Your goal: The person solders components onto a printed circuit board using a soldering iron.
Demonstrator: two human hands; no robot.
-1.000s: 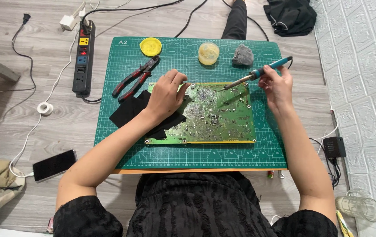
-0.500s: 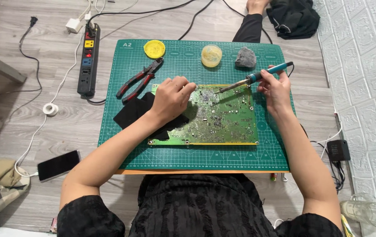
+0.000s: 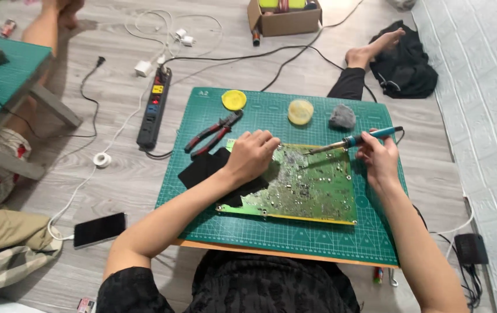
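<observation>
— Holding the soldering iron like a pen, is she? Which hand?

— The right hand, fingers pinched round the blue grip. Its long axis runs out leftward from that hand, tip touching the circuit board's top edge.

— And the left hand?

— Curled, pressing down on the board's upper left corner, just left of the tip. Both hands are near it. Red pliers lie beyond the left hand on the green mat.

Left hand curled, palm down; right hand gripping.
</observation>
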